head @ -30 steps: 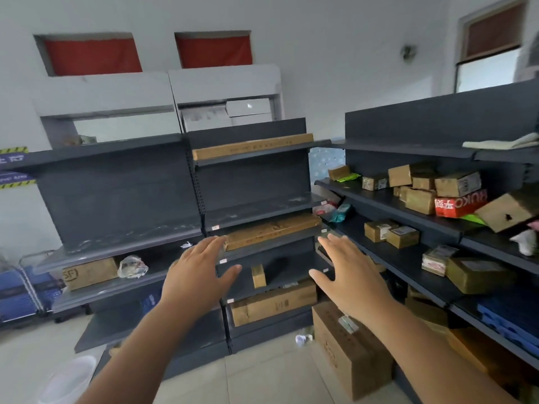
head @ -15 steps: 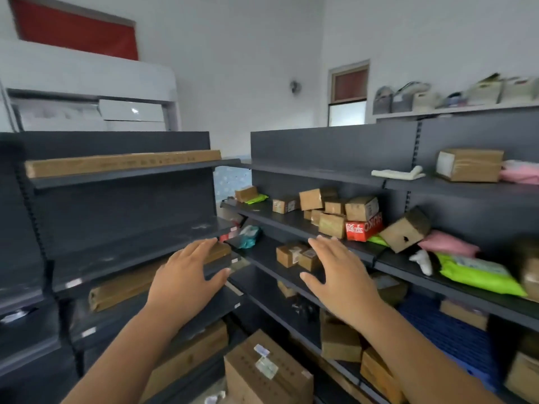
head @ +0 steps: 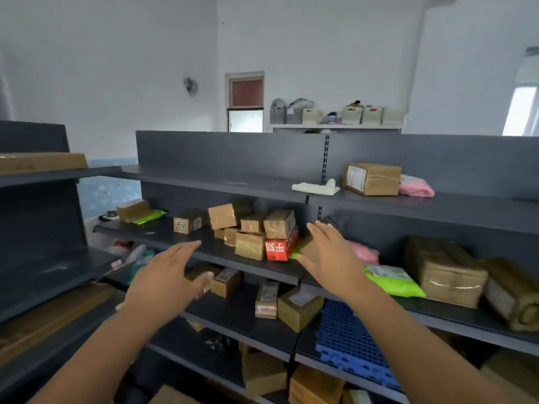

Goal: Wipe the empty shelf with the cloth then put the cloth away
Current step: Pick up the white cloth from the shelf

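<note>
A folded pale cream cloth [head: 316,186] lies on the top grey shelf [head: 221,182], at the right end of its bare left section, next to a taped cardboard box [head: 372,178]. My left hand [head: 167,282] is raised in front of the lower shelves, palm down, fingers spread, holding nothing. My right hand [head: 329,256] is held up in front of the second shelf, below the cloth and well short of it, fingers apart and empty.
The second shelf [head: 186,243] carries several small cardboard boxes, a red box [head: 280,247], and green and pink packets. A blue plastic grid [head: 350,342] sits lower down. Another grey rack [head: 43,258] stands at the left. Baskets line a white ledge at the back.
My view has swung right from the left rack to the right rack, bringing the cloth on the top shelf toward the centre. Both hands stay raised, open and empty.
</note>
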The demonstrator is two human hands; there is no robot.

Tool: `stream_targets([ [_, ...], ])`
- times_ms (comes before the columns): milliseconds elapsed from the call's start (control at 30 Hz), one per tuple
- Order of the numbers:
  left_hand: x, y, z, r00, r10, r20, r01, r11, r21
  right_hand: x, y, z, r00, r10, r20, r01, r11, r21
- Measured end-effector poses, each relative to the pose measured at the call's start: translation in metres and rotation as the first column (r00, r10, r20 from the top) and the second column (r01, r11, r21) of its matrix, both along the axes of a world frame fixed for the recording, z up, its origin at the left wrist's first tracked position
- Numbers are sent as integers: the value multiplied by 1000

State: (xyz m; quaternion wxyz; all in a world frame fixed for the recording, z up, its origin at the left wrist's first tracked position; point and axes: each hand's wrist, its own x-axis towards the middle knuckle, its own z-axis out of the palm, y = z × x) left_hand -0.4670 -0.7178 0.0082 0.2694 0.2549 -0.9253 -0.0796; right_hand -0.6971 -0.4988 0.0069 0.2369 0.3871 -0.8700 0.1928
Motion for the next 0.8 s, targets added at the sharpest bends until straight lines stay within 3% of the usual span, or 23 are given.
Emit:
stream_targets([
  [333, -134, -106, -5, 995, 69, 77, -68, 998, -6, -232, -105, 66, 997, -32, -75, 25, 996, -86],
  [433, -161, -131, -10, 990, 87, 108, -87, 996, -6, -283, -134, 82, 997, -57, -57, 59, 997, 39],
  [567, -177, -155, -17, 985, 104, 140, -108, 994, 21, -314, -155, 88, 991, -101, 83, 65, 933, 355],
  [633, -182, -164, -17, 982, 111, 151, -117, 993, 31, -313, -159, 80, 995, -91, -30, 95, 894, 438],
  [800, -195, -169, -20, 994, 45, 96, -48, 998, 33, -290, -157, 54, 973, -64, -220, 134, 938, 319],
])
